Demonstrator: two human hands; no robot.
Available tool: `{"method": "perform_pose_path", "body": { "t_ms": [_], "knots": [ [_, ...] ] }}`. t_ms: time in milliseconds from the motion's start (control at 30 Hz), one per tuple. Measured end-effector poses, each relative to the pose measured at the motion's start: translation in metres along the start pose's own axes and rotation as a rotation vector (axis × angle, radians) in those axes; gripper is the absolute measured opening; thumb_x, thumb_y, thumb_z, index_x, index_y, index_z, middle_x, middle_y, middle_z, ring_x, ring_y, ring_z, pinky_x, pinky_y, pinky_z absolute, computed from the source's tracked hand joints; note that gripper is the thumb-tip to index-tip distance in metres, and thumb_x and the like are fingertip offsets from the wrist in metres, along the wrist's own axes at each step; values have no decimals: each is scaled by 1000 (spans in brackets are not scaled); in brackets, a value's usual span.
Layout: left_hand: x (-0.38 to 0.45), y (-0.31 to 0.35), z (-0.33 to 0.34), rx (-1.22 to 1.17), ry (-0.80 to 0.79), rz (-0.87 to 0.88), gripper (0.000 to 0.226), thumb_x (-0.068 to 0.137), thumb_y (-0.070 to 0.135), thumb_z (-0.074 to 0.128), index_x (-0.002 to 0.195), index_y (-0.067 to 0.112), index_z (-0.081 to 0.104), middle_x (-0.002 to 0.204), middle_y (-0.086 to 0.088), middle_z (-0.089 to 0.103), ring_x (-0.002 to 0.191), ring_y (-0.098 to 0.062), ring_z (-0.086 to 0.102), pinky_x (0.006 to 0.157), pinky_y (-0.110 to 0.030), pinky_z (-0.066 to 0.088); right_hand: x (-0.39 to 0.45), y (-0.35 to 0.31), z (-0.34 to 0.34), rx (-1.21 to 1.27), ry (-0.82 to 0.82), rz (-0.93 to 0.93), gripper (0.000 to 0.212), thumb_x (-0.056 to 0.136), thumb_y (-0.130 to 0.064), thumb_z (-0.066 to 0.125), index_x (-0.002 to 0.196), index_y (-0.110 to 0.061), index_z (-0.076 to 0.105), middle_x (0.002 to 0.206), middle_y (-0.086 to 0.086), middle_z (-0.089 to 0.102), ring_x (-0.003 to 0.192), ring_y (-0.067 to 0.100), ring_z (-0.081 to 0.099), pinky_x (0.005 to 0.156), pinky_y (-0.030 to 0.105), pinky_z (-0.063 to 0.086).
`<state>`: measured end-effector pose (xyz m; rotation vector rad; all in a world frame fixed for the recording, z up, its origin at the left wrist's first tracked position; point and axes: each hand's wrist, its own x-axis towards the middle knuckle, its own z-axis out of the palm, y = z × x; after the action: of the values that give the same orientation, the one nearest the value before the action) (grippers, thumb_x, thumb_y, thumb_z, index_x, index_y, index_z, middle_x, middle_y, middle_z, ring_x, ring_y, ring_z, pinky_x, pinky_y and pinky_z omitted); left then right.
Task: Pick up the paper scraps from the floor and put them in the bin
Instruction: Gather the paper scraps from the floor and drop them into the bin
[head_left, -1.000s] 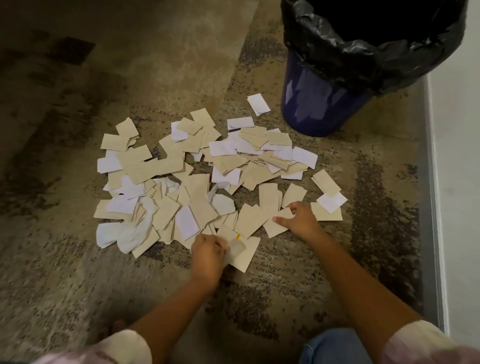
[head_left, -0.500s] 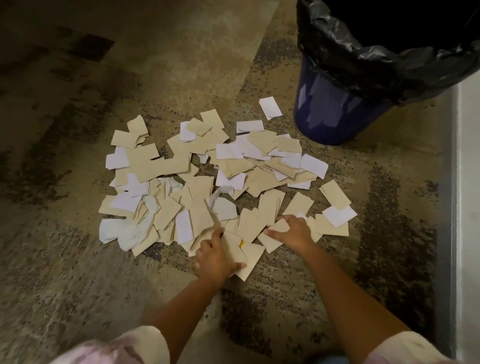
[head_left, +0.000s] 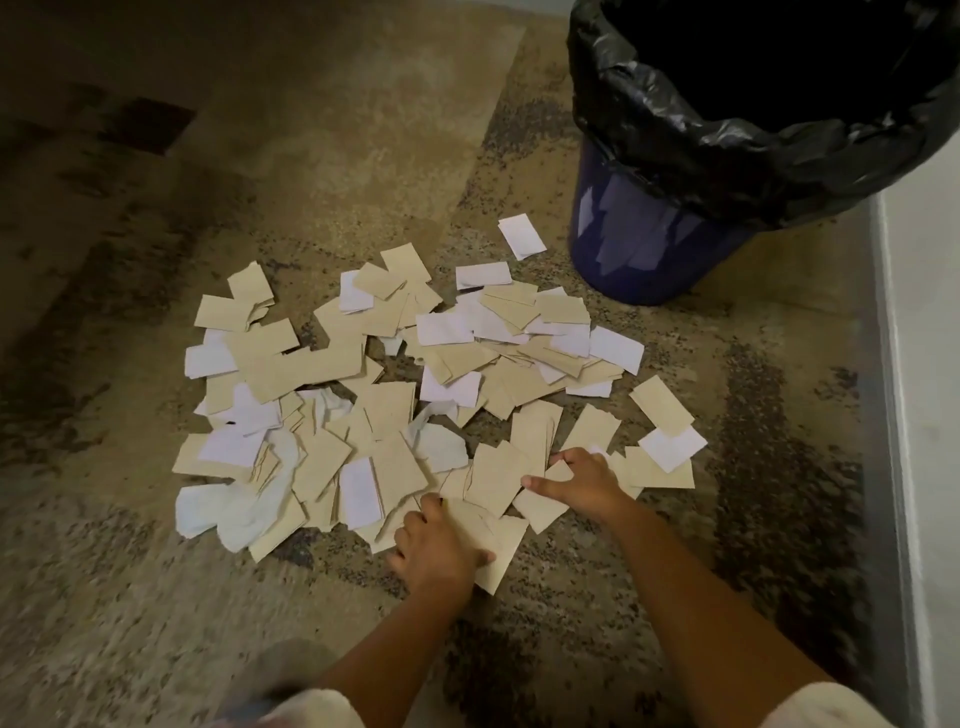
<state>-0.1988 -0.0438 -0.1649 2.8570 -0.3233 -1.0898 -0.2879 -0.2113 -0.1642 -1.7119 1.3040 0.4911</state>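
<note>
A wide pile of tan and white paper scraps (head_left: 415, 384) lies on the patterned carpet. My left hand (head_left: 436, 545) is at the near edge of the pile, fingers curled and thumb laid over a tan scrap (head_left: 501, 548) that it grips. My right hand (head_left: 582, 483) rests flat on scraps a little farther right, thumb and forefinger spread around a small tan piece (head_left: 540, 509). The blue bin (head_left: 644, 234), lined with a black bag (head_left: 727, 135), stands upright at the far right, just past the pile. One white scrap (head_left: 521, 236) lies apart near the bin's base.
A white wall and skirting (head_left: 919, 415) run along the right side, close behind the bin. Bare carpet (head_left: 260, 130) stretches to the left and far side of the pile. Crumpled white tissue (head_left: 228, 514) sits at the pile's near left corner.
My left hand has lowered onto the near tan scraps, which lay lifted in its grip before. My right hand has spread its thumb and stayed on the same scraps.
</note>
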Motion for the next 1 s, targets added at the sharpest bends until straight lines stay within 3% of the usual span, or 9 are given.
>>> {"method": "perform_pose_path", "body": {
  "t_ms": [167, 267, 467, 600, 700, 800, 867, 933, 1000],
  "knots": [
    [8, -1, -9, -147, -100, 30, 55, 79, 36, 70, 125, 12, 51, 125, -10, 53, 119, -28, 50, 96, -38, 43, -2, -21, 7, -88, 86, 130, 90, 54, -82, 63, 119, -20, 56, 130, 8, 48, 122, 29, 49, 101, 43, 44],
    [6, 2, -17, -356, -192, 30, 46, 82, 25, 69, 123, 9, 55, 122, -11, 60, 111, -28, 57, 78, -29, 43, -3, -36, 7, -122, 100, 231, 101, 53, -86, 59, 123, -12, 56, 129, 11, 51, 122, 32, 49, 101, 46, 43],
    [4, 11, -32, -366, -211, 50, 49, 83, 22, 67, 125, 8, 46, 122, -11, 59, 114, -28, 56, 81, -28, 42, -9, -43, 16, 124, 61, 146, 69, 80, -52, 66, 133, -10, 51, 140, 8, 50, 126, 25, 49, 98, 32, 42],
    [6, 15, -42, -347, -250, 79, 56, 83, 22, 67, 131, 7, 40, 127, -12, 56, 117, -27, 54, 84, -27, 41, -13, -44, 11, 455, 40, 199, 63, 84, -37, 68, 136, -8, 48, 142, 9, 48, 120, 28, 53, 81, 31, 54],
    [6, 15, -53, -308, -256, 122, 58, 84, 24, 67, 132, 6, 39, 131, -13, 54, 121, -27, 52, 94, -28, 41, -21, -39, -1, 359, 90, 154, 49, 85, -37, 67, 123, -8, 58, 126, 8, 58, 107, 25, 59, 89, 34, 49],
    [4, 18, -69, -281, -284, 203, 62, 86, 24, 66, 136, 5, 36, 140, -12, 48, 128, -26, 47, 102, -28, 38, -32, -36, -21, 390, 135, 72, 16, 83, -30, 70, 82, -18, 59, 103, 4, 58, 93, 22, 56, 83, 35, 49],
    [1, 23, -86, -219, -346, 254, 68, 86, 29, 66, 141, 8, 32, 145, -10, 42, 133, -25, 41, 103, -28, 36, -43, -41, -41, 420, 129, 6, 25, 83, -22, 71, 70, -20, 50, 94, 3, 55, 83, 19, 54, 72, 31, 50],
    [-2, 29, -104, -162, -387, 293, 73, 84, 32, 67, 144, 9, 31, 148, -9, 39, 134, -24, 39, 105, -29, 35, -57, -52, -66, 511, 109, -49, 26, 82, -13, 71, 69, -16, 49, 89, 5, 59, 69, 15, 56, 54, 20, 51],
    [-5, 37, -126, -152, -390, 321, 75, 83, 33, 68, 144, 10, 32, 147, -9, 40, 133, -25, 41, 104, -29, 37, -74, -67, -93, 625, 77, -84, 22, 80, -9, 73, 72, -13, 52, 83, 2, 63, 64, 10, 58, 46, 15, 50]
  ]
}}
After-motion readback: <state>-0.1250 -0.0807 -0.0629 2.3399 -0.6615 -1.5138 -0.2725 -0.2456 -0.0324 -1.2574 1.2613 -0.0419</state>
